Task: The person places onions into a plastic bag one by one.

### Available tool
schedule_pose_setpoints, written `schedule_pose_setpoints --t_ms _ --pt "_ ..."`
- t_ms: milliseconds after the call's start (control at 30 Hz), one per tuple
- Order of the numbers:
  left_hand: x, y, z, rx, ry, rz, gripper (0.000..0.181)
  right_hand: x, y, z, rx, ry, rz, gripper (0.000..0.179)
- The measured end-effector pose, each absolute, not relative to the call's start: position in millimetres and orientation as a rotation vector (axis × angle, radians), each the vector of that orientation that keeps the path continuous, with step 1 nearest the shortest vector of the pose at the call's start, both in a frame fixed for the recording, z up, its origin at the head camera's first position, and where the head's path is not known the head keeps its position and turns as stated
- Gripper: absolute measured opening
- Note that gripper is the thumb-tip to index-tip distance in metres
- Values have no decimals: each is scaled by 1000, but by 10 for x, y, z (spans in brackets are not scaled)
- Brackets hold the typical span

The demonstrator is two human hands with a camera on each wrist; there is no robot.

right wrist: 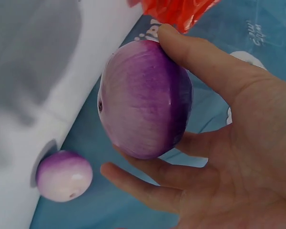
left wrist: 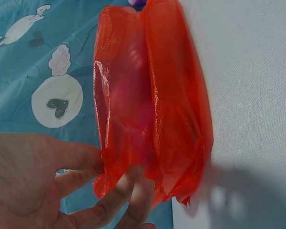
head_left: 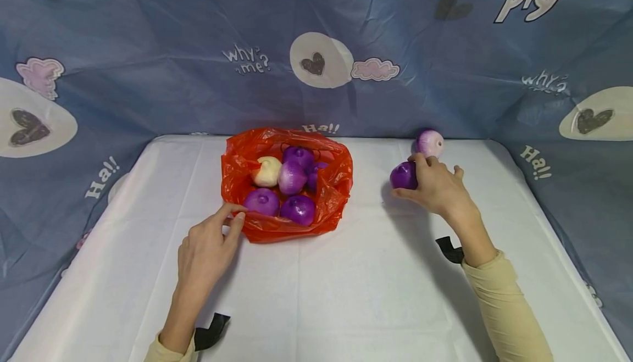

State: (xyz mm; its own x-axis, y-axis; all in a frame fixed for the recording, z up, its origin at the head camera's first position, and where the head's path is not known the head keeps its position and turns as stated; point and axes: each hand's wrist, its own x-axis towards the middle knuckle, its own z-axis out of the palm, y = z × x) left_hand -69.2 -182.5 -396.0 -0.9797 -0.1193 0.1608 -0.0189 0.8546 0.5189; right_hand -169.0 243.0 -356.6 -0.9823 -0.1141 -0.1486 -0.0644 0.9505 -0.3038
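A red plastic bag (head_left: 326,224) stands open on the table, with several purple onions (head_left: 292,178) and a pale yellow onion (head_left: 268,172) inside. My left hand (head_left: 207,246) pinches the bag's near-left rim; in the left wrist view the fingers (left wrist: 76,155) meet at the edge of the thin plastic. Off to the right, my right hand (head_left: 437,186) grips a purple onion (right wrist: 143,100) between thumb and fingers, raised over the table. Behind that hand, another purple-and-white onion (head_left: 429,143) lies on the table near its back edge.
A white cloth covers the table (head_left: 346,296). Blue printed fabric (head_left: 198,87) rises behind it and along both sides. Black straps (head_left: 212,332) hang at both wrists.
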Motion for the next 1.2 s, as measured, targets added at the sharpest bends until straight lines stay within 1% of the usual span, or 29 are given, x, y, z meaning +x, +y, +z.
schedule_pose_setpoints --t_ms 100,300,567,700,933,1200 --pt "-692 -1827 -3957 108 -2843 -796 25 -1697 2364 -3555 -155 2949 -451 89" --pt "-698 -1825 -3966 107 -2834 -786 24 -1697 2233 -3530 -193 2980 -465 89" --pt "-701 -1828 -3975 108 -2836 -782 23 -1666 2069 -3486 -300 3021 -454 80" --pt "-692 -1830 -3973 96 -2827 -782 21 -1665 2003 -3478 -334 3045 -457 82" --pt "-682 -1833 -3971 100 -2830 -788 20 -1658 1846 -3477 -395 3080 -492 90" --pt "-688 -1835 -3958 108 -2845 -794 21 -1678 1647 -3473 -462 3123 -567 90"
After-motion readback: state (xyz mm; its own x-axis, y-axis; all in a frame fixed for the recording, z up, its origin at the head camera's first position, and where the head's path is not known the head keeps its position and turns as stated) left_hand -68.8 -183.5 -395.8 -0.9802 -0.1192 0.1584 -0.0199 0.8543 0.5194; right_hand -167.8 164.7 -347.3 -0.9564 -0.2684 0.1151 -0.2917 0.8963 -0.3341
